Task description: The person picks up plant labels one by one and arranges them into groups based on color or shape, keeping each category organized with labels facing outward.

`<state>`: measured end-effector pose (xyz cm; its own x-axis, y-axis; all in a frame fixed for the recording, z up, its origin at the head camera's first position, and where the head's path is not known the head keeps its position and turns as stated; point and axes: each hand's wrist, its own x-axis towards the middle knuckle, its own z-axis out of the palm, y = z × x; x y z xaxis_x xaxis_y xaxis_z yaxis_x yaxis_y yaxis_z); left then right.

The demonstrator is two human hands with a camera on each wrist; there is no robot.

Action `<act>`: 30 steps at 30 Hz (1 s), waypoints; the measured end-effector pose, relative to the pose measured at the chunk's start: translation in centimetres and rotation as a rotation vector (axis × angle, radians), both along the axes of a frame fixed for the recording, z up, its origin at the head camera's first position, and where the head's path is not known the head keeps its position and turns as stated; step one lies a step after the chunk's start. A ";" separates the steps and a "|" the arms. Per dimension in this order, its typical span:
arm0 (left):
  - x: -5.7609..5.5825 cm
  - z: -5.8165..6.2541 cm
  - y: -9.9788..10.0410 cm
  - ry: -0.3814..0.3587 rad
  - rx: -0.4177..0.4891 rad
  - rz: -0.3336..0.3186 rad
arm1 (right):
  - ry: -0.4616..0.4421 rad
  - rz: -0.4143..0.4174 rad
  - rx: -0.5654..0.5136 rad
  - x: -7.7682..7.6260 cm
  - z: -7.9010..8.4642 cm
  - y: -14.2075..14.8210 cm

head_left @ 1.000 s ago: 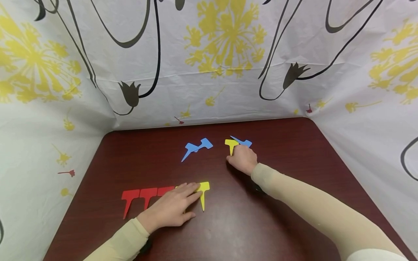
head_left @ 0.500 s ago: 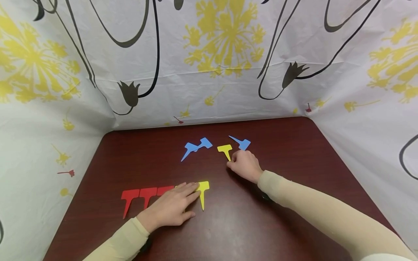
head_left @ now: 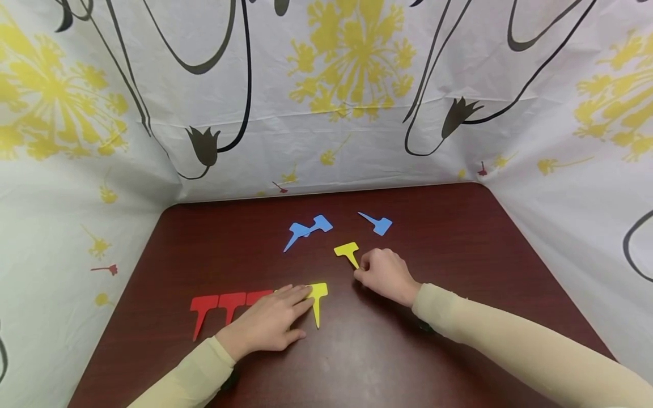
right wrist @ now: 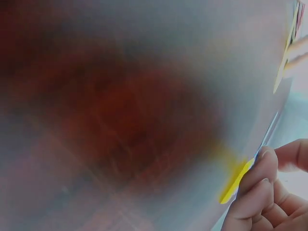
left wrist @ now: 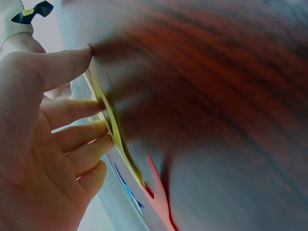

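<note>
My right hand [head_left: 386, 276] pinches the pointed stem of a yellow T-shaped plant label [head_left: 347, 249], whose wide head points away to the left. In the right wrist view, the curled fingers [right wrist: 255, 197] partly cover that yellow label [right wrist: 234, 184]. My left hand [head_left: 270, 320] rests with extended fingers on the near row of labels. One yellow plant label [head_left: 318, 290] shows at the row's right end beneath the fingertips; another is mostly hidden under the hand. Left of them in the row lie three red plant labels [head_left: 204, 304], the third partly covered.
Two overlapping blue plant labels [head_left: 308, 228] lie toward the back middle. A single blue plant label [head_left: 380, 225] lies farther right, beyond my right hand. The dark red table [head_left: 229, 238] is walled by patterned white cloth [head_left: 316, 153] at the back and both sides.
My right hand has drawn the yellow plant label toward me, away from the single blue label, and its head has swung left. The left hand has stayed in place.
</note>
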<state>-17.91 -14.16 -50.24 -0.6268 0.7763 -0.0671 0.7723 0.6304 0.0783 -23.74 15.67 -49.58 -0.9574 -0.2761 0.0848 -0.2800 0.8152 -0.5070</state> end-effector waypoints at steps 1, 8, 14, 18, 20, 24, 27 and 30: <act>0.0 0.0 0.0 -0.002 -0.001 0.001 | 0.004 0.003 0.011 0.3 -0.2 0.0; 0.0 0.1 0.1 -0.012 -0.010 0.010 | 0.030 0.034 0.083 3.0 -0.8 -0.6; 0.0 0.2 0.1 -0.007 -0.007 0.007 | 0.038 0.062 0.122 4.8 -0.9 -1.2; 0.0 0.3 0.1 0.000 -0.009 0.004 | 0.045 0.075 0.129 5.6 -0.9 -1.4; 0.0 0.3 0.1 -0.001 -0.007 0.004 | 0.050 0.077 0.132 5.9 -0.9 -1.5; 0.0 0.3 0.1 -0.003 -0.001 0.002 | 0.051 0.075 0.139 6.4 -1.1 -1.6; 0.0 0.3 0.2 -0.006 -0.004 0.003 | 0.050 0.077 0.147 6.9 -1.2 -1.6; 0.0 0.3 0.2 -0.010 -0.010 0.007 | 0.052 0.083 0.149 7.3 -1.2 -1.7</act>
<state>-17.88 -13.98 -49.93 -0.6318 0.7709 -0.0810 0.7669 0.6368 0.0795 -16.44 14.00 -50.76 -0.9263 -0.3668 0.0856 -0.3717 0.8534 -0.3653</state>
